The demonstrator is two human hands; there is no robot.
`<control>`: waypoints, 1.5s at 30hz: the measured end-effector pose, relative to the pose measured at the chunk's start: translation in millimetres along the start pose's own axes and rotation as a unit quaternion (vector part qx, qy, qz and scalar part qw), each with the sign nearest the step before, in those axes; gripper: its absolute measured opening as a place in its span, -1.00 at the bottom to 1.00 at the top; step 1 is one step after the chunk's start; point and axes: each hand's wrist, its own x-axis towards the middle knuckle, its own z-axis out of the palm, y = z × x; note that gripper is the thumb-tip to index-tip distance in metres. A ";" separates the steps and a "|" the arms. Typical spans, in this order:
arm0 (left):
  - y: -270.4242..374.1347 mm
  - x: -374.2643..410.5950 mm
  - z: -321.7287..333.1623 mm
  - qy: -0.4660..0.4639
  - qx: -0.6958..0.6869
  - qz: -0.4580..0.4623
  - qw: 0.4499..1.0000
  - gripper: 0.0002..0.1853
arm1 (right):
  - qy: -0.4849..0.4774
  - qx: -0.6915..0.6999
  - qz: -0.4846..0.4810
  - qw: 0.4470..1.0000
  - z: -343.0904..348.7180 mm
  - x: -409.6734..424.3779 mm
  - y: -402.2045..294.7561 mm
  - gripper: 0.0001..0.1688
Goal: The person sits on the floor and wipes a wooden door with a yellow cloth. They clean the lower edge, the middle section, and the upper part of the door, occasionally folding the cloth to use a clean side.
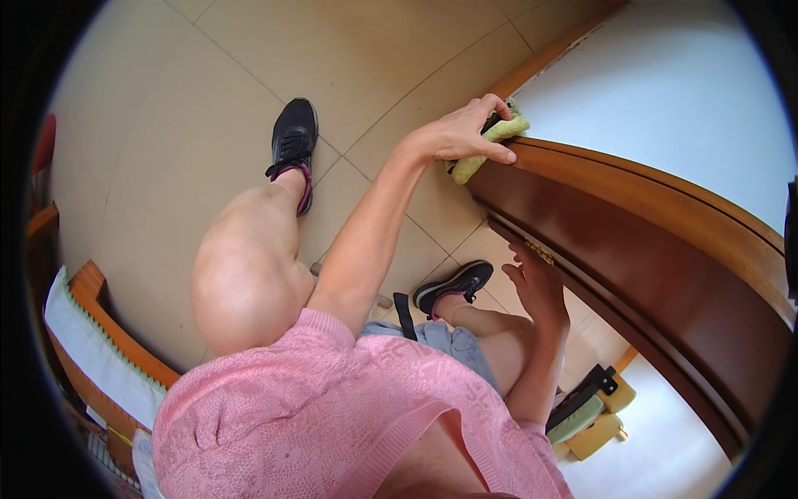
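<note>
My left hand (464,132) holds a folded yellow-green cloth (474,163) against the corner of a varnished wooden door frame (623,173). The thumb lies on the trim's edge, and the fingers curl over the cloth's far side, where a dark patch shows. Lower down, my right hand (540,290) is raised with its fingers apart, close to a brass hinge (540,251) on the dark inner edge of the frame. Whether its fingertips touch the wood I cannot tell. It holds nothing that I can see.
A white wall (648,81) adjoins the frame. Beige floor tiles (187,125) spread around my black shoes (294,134). At the left is a wooden chair (124,324) with a white cover (100,355). Beyond the frame, at the lower right, is a yellowish wooden object (595,433).
</note>
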 end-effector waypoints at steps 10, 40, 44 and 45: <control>-13.5 4.4 1.3 0.012 0.005 0.010 1.000 -0.17 | -0.003 0.010 -0.030 1.000 -6.9 1.0 -33.8 -0.57; -112.7 -3.9 28.7 0.192 0.135 -0.132 0.963 -0.85 | -0.003 -0.019 -0.047 0.999 -13.4 -6.5 -53.8 -0.58; -106.8 -2.5 27.4 0.186 0.118 -0.172 0.960 -0.81 | 0.000 -0.022 -0.056 0.998 -12.2 -6.3 -54.0 -0.59; -107.2 -1.8 27.0 0.189 0.119 -0.178 0.958 -0.80 | -0.003 -0.027 -0.059 0.998 -12.3 -6.3 -54.7 -0.59</control>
